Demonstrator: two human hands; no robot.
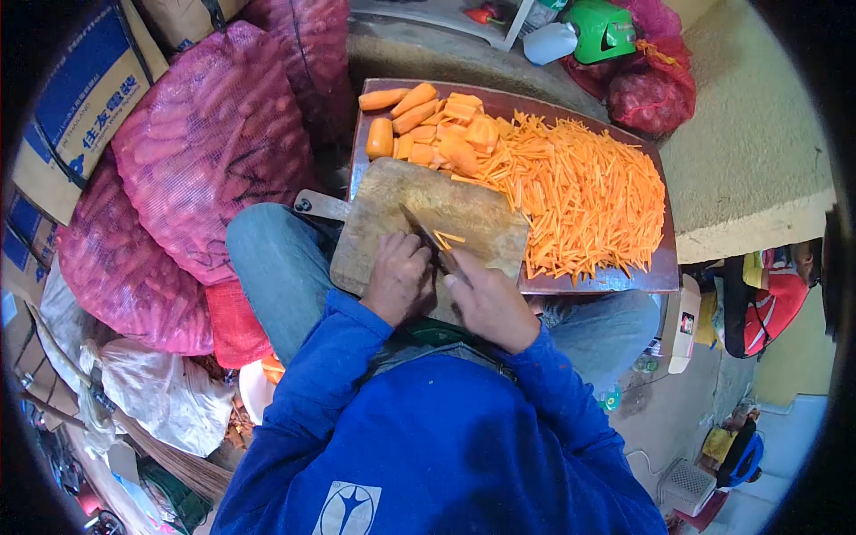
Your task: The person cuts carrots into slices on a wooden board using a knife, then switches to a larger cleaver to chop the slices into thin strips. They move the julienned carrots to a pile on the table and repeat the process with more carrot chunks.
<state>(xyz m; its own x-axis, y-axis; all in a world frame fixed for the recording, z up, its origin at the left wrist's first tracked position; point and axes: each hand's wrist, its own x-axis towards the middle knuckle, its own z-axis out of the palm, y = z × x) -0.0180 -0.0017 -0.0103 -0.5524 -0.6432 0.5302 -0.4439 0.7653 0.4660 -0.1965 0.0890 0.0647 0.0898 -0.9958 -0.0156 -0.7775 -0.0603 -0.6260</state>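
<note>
A worn wooden cutting board (374, 205) lies across my lap, against the near edge of a dark red table (571, 284). My right hand (486, 299) is wrapped round the handle of a knife (419, 225), its blade pointing up and left over the board. Beside the blade, my left hand (399, 275) rests on the board with its fingers curled; what lies under them is hidden. A few thin carrot sticks (449, 237) lie just right of the blade. Behind the board are peeled carrots and chunks (414, 116), with a large heap of carrot sticks (593, 196) to the right.
Red mesh sacks of carrots (214, 143) stand at the left beside cardboard boxes (85, 98). A low concrete ledge (749, 160) runs along the right. At the top right are a green container (602, 31) and a red net bag (655, 94). A white sack (165, 392) lies lower left.
</note>
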